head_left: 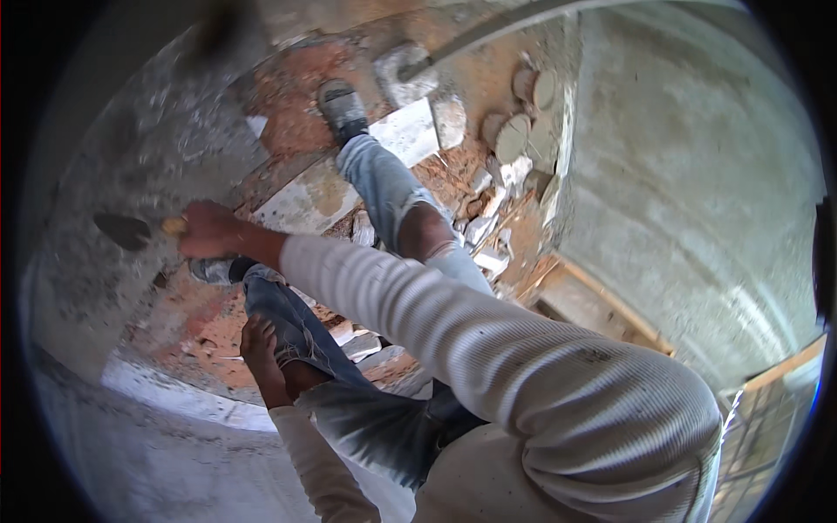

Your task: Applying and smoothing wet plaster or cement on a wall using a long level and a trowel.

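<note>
My right hand [209,228] reaches across to the left, closed on the yellowish handle of a trowel [122,230], whose dark blade is against or just over the rough grey plastered surface [96,288]. My left hand [261,344] hangs beside my left knee, fingers loosely apart and holding nothing. My feet, in dusty dark footwear [343,113], stand among reddish debris and pale slabs [403,132].
Broken white pieces [493,257] and wood scraps litter the ground at my right. Beyond are grey blocks [405,74], round pale objects [510,135] and a curved grey pipe or bar [488,30]. A grey rendered wall [680,174] and wooden battens [610,305] border the right side.
</note>
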The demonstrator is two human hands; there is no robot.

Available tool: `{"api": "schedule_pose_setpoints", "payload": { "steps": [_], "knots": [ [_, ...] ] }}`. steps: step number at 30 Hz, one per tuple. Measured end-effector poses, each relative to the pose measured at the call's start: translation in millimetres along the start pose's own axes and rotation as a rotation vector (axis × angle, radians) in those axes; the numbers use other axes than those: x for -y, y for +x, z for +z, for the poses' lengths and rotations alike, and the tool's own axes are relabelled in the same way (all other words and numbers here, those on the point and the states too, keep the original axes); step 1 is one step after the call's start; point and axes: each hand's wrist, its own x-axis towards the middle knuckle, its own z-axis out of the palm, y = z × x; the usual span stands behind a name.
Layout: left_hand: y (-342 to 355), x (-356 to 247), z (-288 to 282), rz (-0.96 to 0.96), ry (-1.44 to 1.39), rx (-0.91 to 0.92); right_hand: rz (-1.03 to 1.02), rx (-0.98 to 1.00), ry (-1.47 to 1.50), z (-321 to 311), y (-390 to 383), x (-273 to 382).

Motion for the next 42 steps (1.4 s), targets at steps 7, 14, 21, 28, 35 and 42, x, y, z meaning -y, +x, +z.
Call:
{"api": "schedule_pose_setpoints", "payload": {
  "steps": [7, 14, 21, 28, 35, 42],
  "knots": [
    [-20, -45, -67, 0.011, 0.43, 0.035, 0.028, -0.433, -0.085, -164, -148, -53],
    [-123, -98, 41, 0.017, 0.589, -0.159, 0.375, -0.663, -0.125, -341, -338, -171],
    [-175, -155, 161, 0.07, 0.629, 0.158, 1.074, -0.597, 0.15, -269, -554, -296],
    [-154, -259, 176, 0.271, 0.738, 0.3, 1.07, -0.64, 0.464, -70, -616, -221],
    [-124, -286, 165, 0.366, 0.934, 0.237, 0.971, -0.448, 0.458, 153, -605, -147],
    [-76, -261, 119, 0.444, 2.643, 0.375, 1.039, -0.602, 0.824, 164, -599, -138]
  ]
}}
